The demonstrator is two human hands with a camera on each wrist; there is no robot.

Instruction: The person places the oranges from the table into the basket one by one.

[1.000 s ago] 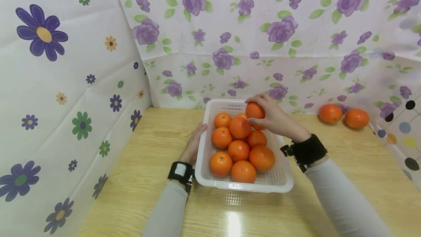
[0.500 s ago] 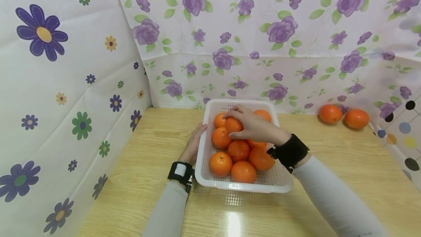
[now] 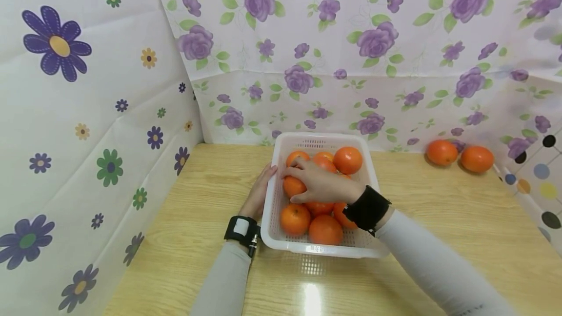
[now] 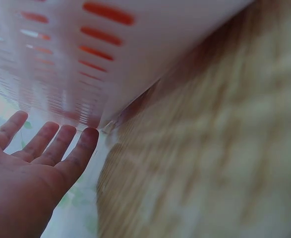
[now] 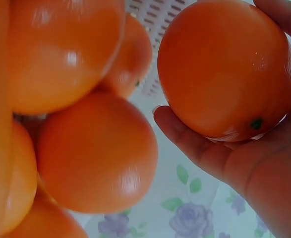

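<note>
A white plastic basket (image 3: 281, 246) stands on the table with several oranges in it. My left hand (image 3: 260, 190) rests along the basket's left side. In the left wrist view its fingers (image 4: 81, 148) are spread and fairly straight beside the slotted wall. Inside the basket, near its left side, my right hand (image 3: 322, 182) grips an orange (image 3: 293, 187). The right wrist view shows that orange (image 5: 227, 69), with a green stem mark, between thumb and fingers. Other oranges (image 5: 98, 153) lie close beside it. The right hand covers several oranges in the head view.
Two more orange fruits (image 3: 441, 152) lie on the wooden table (image 3: 439, 208) at the back right, by the wall. Flowered sheets (image 3: 298, 38) close off the back and left. A strap with a small device (image 3: 368, 208) circles each wrist.
My right hand has moved left and toward me across the basket, from its back right to its left side. The orange at the back right is now uncovered. My left hand stays put.
</note>
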